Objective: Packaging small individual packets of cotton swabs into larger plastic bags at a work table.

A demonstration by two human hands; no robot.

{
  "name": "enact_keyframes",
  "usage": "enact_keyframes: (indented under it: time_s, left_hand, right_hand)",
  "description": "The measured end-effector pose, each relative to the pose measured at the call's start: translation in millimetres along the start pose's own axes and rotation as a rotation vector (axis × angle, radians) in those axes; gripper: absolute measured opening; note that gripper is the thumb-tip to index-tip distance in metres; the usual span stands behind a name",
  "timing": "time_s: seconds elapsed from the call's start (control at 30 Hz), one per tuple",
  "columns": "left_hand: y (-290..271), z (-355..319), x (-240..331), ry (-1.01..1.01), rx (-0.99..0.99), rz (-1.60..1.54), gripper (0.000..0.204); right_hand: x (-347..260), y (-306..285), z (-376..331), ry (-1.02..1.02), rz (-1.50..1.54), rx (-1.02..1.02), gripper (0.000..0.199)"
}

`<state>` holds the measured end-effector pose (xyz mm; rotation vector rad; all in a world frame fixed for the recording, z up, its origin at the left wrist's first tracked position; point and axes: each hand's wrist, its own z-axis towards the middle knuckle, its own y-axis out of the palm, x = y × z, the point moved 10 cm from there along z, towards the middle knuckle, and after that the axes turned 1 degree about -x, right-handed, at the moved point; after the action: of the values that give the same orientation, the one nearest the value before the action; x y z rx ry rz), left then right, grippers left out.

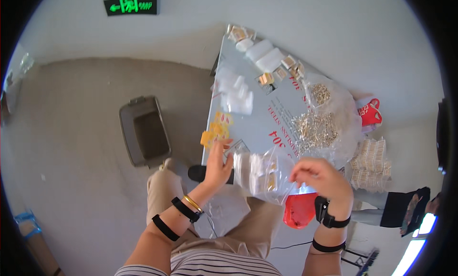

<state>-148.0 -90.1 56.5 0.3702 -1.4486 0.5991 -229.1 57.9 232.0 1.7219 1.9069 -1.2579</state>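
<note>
A clear plastic bag (260, 173) with small white and gold packets inside hangs between my two hands above my lap. My left hand (217, 166) grips its left edge with the fingers spread upward. My right hand (320, 177) pinches its right edge, fingers curled. Just beyond the bag lies a grey table (260, 128) with a heap of small gold metal parts (315, 128) on clear plastic. A few yellow cards (215, 130) sit at the table's near left edge.
Small clear bags (236, 95) and white packets (265, 56) lie further back on the table. Stacked gold-filled packets (371, 164) are at the right. A grey bin (144, 130) stands on the floor to the left. A red bag (299, 210) lies below my right hand.
</note>
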Motion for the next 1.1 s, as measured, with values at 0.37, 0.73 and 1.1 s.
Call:
enact_keyframes:
  time_s: [0.37, 0.73, 1.1]
  left_hand:
    - [0.4, 312.7, -13.1, 0.215, 0.109, 0.42, 0.032]
    - [29.7, 476.5, -72.2, -0.118, 0.156, 0.607, 0.092]
    - [47.5, 563.6, -93.8, -0.009, -0.064, 0.921, 0.109]
  right_hand:
    - [258.2, -65.4, 114.2, -0.119, -0.15, 1.02, 0.013]
    - [241.2, -57.6, 131.1, 0.076, -0.417, 1.169, 0.011]
    - [242.4, -61.3, 134.2, 0.107, -0.402, 1.126, 0.011]
